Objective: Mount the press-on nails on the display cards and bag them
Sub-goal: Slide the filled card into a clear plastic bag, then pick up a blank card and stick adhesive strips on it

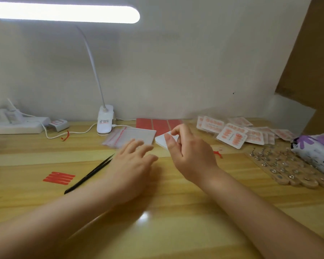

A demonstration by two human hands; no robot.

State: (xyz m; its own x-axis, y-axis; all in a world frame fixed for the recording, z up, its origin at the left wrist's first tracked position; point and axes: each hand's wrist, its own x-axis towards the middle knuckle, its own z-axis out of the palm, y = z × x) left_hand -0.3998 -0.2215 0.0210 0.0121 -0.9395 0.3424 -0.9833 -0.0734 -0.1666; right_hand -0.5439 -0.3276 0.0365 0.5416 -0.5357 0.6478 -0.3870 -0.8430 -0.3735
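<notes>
At the far left of the wooden desk (176, 212) a white power strip (17, 126) lies against the wall. Nearer the front edge lie 4 red adhesive strips (59, 178), with black tweezers (90, 173) just to their right. A white clip lamp (105, 121) stands at the back, its lit head overhead. Beside its base lies a stack of clear zip bags (118, 136) with red seal lines. The left hand (131, 165) rests flat, fingers straight and spread, fingertips on the front edge of the bags. Behind lies a red adhesive sheet (153, 125). The right hand (191, 156) is raised off the desk, thumb and fingers pinching a blank white display card (162, 141) by its corner. Further right, finished cards of orange press-on nails (232, 136) lie in a loose heap. Right of them sits a wooden stand board with metal holders (288, 169), and a purple and white pack (316, 148) at the edge.
</notes>
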